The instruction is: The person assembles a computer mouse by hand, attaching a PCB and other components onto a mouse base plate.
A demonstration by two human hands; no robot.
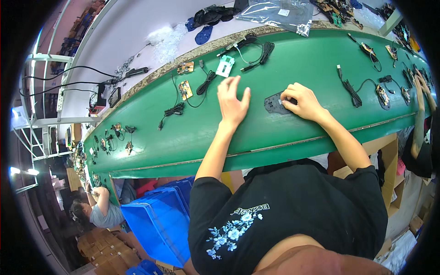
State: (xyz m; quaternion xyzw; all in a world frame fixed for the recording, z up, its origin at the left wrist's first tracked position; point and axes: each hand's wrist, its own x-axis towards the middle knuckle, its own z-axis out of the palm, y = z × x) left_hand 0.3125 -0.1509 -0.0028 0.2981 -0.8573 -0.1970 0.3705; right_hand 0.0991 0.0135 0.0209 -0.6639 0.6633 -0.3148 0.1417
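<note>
On the green work surface (256, 130) lies a black plastic mouse base (273, 105), flat, with its inner side up. My right hand (303, 103) is closed over the right end of this base, thumb and fingers curled together on it; the fingertips partly hide what is between them. To the left, my left hand (233, 101) hovers with its fingers apart and nothing in them. Just beyond its fingertips sits a pale mint plastic plate (225, 66) with cutouts.
Small circuit boards (185, 90) with black cables lie at the left. A coiled cable (353, 95) joins another board (382, 95) at the right. A co-worker's hands (419, 82) work at the far right; another person (98, 208) sits lower left. Blue crates (156, 224) stand below.
</note>
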